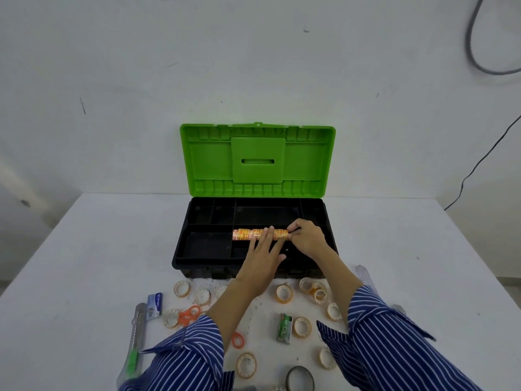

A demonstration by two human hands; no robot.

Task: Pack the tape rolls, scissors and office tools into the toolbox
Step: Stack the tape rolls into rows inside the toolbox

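Observation:
The black toolbox [180,249] stands open with its green lid [258,159] upright. A long wrapped pack of tape rolls [245,234] lies across the tray's front compartments. My left hand [260,258] rests flat on the pack with straight fingers. My right hand [306,238] pinches the pack's right end. Several loose tape rolls [284,293] lie on the table in front of the box. Orange scissors [189,315] lie partly under my left sleeve. A utility knife [137,331] and a blue staple box [154,303] sit at the left.
A small green and grey stapler [284,328] lies between my arms. A dark tape ring [300,380] sits at the near edge. The white table [84,263] stands against a white wall, where cables [476,165] hang at the right.

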